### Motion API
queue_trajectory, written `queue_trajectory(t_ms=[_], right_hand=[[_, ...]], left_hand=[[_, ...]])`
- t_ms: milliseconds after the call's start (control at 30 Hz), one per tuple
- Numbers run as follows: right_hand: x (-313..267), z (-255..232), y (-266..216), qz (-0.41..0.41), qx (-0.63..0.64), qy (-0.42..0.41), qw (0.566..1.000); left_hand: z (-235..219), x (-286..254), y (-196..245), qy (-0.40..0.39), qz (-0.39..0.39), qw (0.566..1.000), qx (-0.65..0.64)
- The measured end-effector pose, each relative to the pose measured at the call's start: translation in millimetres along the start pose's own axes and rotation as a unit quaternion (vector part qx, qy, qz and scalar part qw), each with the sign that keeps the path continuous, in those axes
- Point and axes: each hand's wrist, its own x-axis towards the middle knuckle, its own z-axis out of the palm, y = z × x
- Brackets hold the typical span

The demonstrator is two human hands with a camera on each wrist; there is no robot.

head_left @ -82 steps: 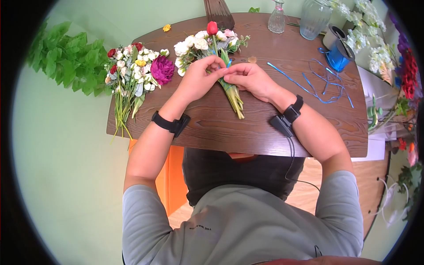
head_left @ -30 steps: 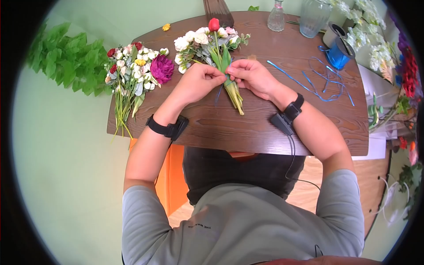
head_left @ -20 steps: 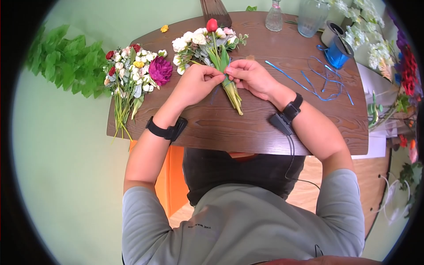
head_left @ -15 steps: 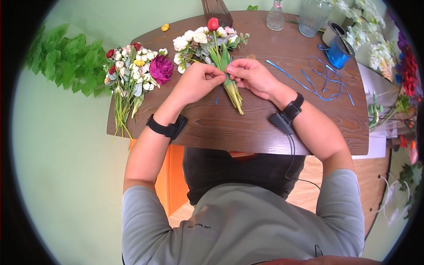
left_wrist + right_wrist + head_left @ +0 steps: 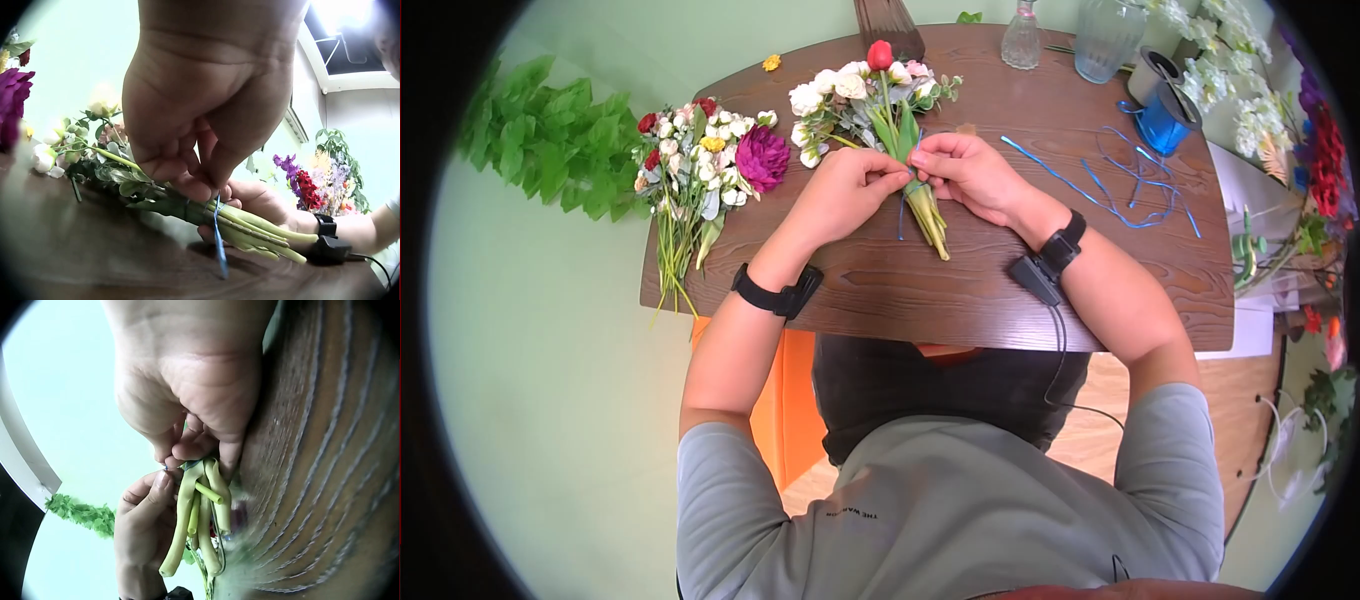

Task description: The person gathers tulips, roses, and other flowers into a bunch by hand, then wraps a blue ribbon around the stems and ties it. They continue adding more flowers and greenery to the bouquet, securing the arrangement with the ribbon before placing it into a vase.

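A bouquet (image 5: 882,105) of white roses with a red tulip (image 5: 880,55) lies at the middle of the table, its stems (image 5: 930,225) toward the person. My left hand (image 5: 850,195) pinches a thin blue ribbon (image 5: 220,244) between thumb and fingertips, and one end dangles below the stems. My right hand (image 5: 972,175) is against the other side of the bouquet; thumb and forefinger pinch at the ribbon tie, with the other fingers curled by the stems (image 5: 194,519). A speck of blue shows at the fingertips in the right wrist view. The knot itself is hidden.
A second bunch (image 5: 710,165) with a purple peony lies at the table's left. Cut blue ribbon pieces (image 5: 1135,190) and ribbon spools (image 5: 1167,120) are on the right. Glass vases (image 5: 1108,40) and a brown vase (image 5: 888,30) stand along the back edge.
The hands were close together over the stems at first; the left has since drawn slightly left and down, and a ribbon end has come into view below it, swinging slightly.
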Motion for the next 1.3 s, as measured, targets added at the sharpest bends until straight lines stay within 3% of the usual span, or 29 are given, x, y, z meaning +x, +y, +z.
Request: queue_trajectory(t_ms=[433,633,833,1300], right_hand=[[-0.4,2.2,-0.7,-0.002,-0.002,-0.001,1.0],[-1.1,4.9,-1.6,-0.011,0.01,-0.003,1.0],[3.2,2.8,1.4,-0.046,-0.006,-0.024,0.999],[-1.8,5.5,-2.8,-0.018,-0.003,-0.009,1.0]], left_hand=[[7.1,3.9,0.6,0.053,-0.003,0.998,0.029],[14.7,7.5,-12.7,0.107,0.1,0.985,0.095],[26.4,7.0,-6.9,0.225,0.179,0.931,0.225],[8.2,-0.9,-2.6,0.119,0.094,0.984,0.094]])
